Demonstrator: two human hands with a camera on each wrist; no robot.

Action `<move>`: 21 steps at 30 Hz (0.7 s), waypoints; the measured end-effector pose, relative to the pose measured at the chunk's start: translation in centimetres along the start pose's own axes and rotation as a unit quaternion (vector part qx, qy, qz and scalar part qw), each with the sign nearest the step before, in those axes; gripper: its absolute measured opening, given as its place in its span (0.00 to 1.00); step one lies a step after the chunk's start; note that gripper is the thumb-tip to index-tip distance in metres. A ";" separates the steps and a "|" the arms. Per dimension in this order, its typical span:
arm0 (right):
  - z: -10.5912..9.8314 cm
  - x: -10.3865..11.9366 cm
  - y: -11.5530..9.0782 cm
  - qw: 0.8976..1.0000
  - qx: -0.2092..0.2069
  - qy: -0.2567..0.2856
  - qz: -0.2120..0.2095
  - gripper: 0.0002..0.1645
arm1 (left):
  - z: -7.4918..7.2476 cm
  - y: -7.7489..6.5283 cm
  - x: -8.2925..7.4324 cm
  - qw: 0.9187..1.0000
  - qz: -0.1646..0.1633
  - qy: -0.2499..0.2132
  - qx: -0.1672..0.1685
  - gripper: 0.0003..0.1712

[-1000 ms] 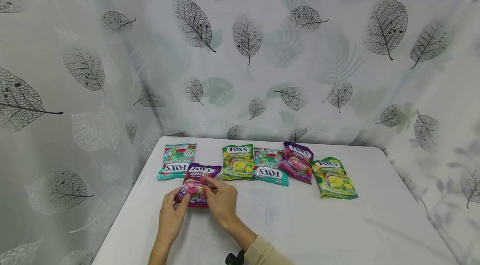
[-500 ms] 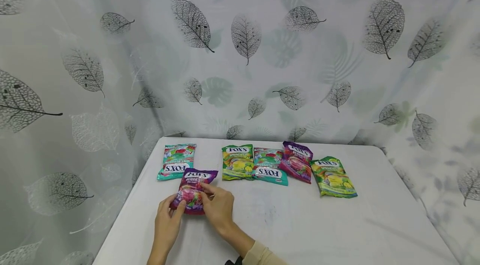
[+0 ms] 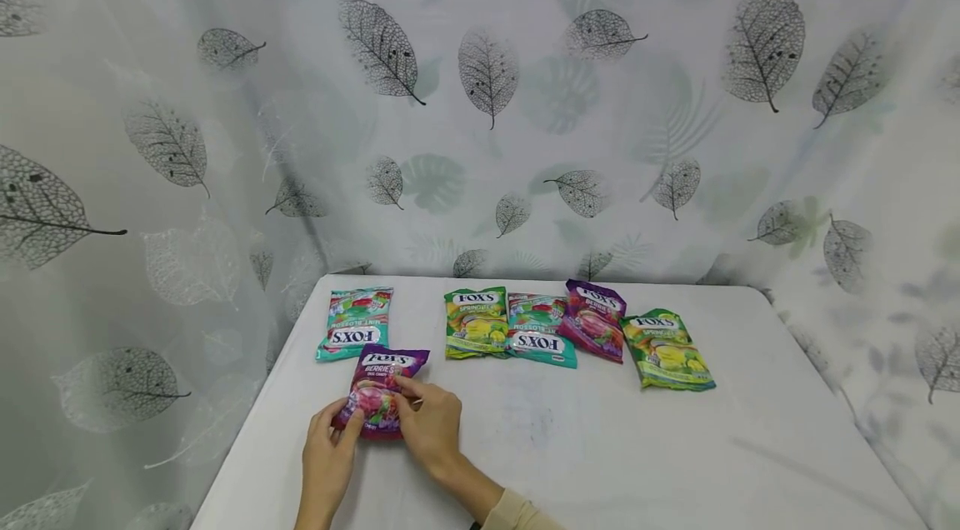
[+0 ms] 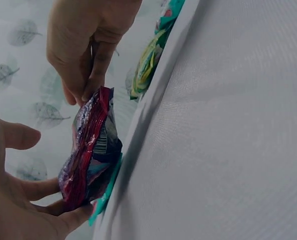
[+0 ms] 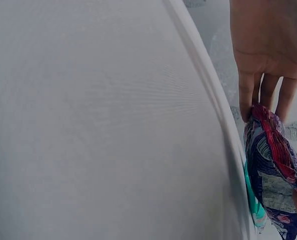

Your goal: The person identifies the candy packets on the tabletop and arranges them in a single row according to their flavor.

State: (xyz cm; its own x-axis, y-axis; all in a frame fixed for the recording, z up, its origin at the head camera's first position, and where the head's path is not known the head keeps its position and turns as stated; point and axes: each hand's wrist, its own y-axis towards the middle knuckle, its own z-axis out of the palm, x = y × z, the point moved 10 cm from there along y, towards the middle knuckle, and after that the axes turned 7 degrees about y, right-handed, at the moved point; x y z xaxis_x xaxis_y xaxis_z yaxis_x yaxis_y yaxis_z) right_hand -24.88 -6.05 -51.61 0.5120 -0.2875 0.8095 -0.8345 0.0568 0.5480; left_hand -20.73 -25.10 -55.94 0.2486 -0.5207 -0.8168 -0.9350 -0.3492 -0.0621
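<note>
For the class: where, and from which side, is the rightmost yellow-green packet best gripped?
Pinch the yellow-green packet by its right edge, probably best from the right: it lies slanted, upper left corner crowding the purple packet, while no packet borders its right.

Head view: purple bag (image 3: pixel 372 393) partly covered by left hand (image 3: pixel 327 453) and right hand (image 3: pixel 435 428); fine print (image 3: pixel 377 376) illegible; desk (image 3: pixel 622 463) cut off at bottom edge.

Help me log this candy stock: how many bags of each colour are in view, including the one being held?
Purple bags: 2, one of them held
Teal bags: 2
Yellow-green bags: 2
Total: 6
</note>
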 end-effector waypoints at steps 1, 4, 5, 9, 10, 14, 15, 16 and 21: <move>0.1 -0.1 -0.1 1.000 0.001 0.001 0.002 0.18 | 0.0 0.0 0.1 1.000 -0.003 0.000 -0.001 0.39; 0.3 -0.4 -0.3 1.000 0.001 -0.001 0.003 0.18 | -0.1 -0.2 0.4 1.000 -0.007 -0.001 -0.004 0.40; 0.4 -0.5 -0.4 1.000 0.002 -0.001 0.003 0.18 | -0.2 -0.2 0.5 1.000 -0.008 -0.002 -0.006 0.40; 0.8 -0.8 -0.8 1.000 0.005 0.004 0.005 0.18 | -0.4 -0.5 0.8 1.000 -0.016 -0.001 -0.012 0.39; 0.9 -0.8 -0.8 1.000 0.006 0.007 0.004 0.18 | -0.5 -0.6 0.9 1.000 -0.019 0.001 -0.013 0.39; 1.4 -0.7 -1.0 1.000 0.011 0.011 -0.001 0.18 | -0.7 -0.6 1.5 0.999 -0.034 0.003 -0.015 0.41; 1.5 -0.7 -1.0 1.000 0.013 0.011 -0.002 0.18 | -0.7 -0.6 1.7 0.999 -0.037 0.000 -0.016 0.41; 1.6 -0.6 -1.0 1.000 0.014 0.010 -0.003 0.18 | -0.7 -0.6 1.8 0.999 -0.040 -0.001 -0.016 0.42; 1.7 -0.5 -1.1 1.000 0.013 0.004 0.001 0.17 | -0.9 -0.5 2.1 0.999 -0.040 -0.005 -0.017 0.41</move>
State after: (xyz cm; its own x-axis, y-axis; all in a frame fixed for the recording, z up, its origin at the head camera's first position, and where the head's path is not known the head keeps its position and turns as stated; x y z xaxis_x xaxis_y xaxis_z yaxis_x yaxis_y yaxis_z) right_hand -24.55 -7.58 -52.99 0.5124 -0.2794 0.8121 -0.8404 0.0316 0.5411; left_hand -19.51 -26.71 -57.14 0.3202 -0.4822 -0.8155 -0.9027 -0.4165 -0.1082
